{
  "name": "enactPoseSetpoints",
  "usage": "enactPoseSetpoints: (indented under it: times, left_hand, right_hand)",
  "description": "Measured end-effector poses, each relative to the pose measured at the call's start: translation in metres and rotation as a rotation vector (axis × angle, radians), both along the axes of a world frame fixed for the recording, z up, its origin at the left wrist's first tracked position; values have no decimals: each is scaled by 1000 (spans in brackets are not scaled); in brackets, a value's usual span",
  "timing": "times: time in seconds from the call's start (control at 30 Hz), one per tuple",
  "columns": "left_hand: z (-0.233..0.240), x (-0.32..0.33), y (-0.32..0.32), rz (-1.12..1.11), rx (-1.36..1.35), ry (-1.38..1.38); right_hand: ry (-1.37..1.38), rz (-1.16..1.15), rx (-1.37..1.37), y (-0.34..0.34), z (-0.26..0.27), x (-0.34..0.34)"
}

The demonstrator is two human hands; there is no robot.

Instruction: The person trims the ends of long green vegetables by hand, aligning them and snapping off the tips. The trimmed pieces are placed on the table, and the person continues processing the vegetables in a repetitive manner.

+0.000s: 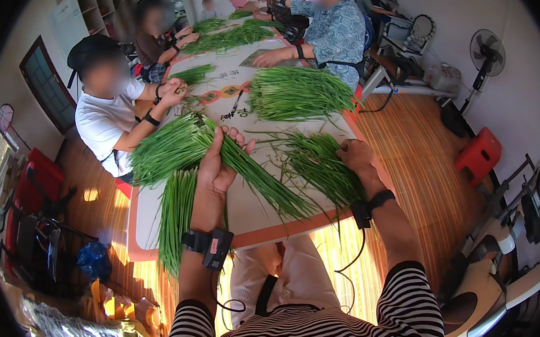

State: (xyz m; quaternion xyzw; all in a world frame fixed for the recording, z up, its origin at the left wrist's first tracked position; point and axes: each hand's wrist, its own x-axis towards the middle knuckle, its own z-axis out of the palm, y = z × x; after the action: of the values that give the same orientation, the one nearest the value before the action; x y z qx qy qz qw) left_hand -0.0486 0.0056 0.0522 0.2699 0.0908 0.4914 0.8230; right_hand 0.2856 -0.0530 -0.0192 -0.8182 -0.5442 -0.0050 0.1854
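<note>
My left hand [222, 164] is closed around a bunch of long green garlic chives [264, 177], palm up, above the table's near side. The bunch's pale ends point away from me and its leaf tips hang towards the front edge. My right hand [355, 154] rests with curled fingers at the right side of a loose, tangled chive pile [318, 165]. Whether its fingertips hold a stalk is hidden. Left of my left hand lies a neat chive stack [170, 148]. Another bundle [176, 218] sticks out past the table's front edge.
A large chive heap [303, 94] lies farther back on the table [246, 219], near a black pen [238, 100]. A person in white [107, 106] sits at left; another in a patterned shirt [337, 35] works at right. A red stool [478, 155] stands on the floor.
</note>
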Motion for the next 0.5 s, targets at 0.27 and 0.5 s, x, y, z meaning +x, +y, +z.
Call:
enactPoseSetpoints:
  times: [0.27, 0.5]
  left_hand:
    - [-27, 55, -27, -92, -61, 279]
    - [-54, 102, -33, -47, -113, 425]
  right_hand:
    - [568, 44, 503, 6, -2, -23]
    - [579, 121, 683, -26, 3, -66]
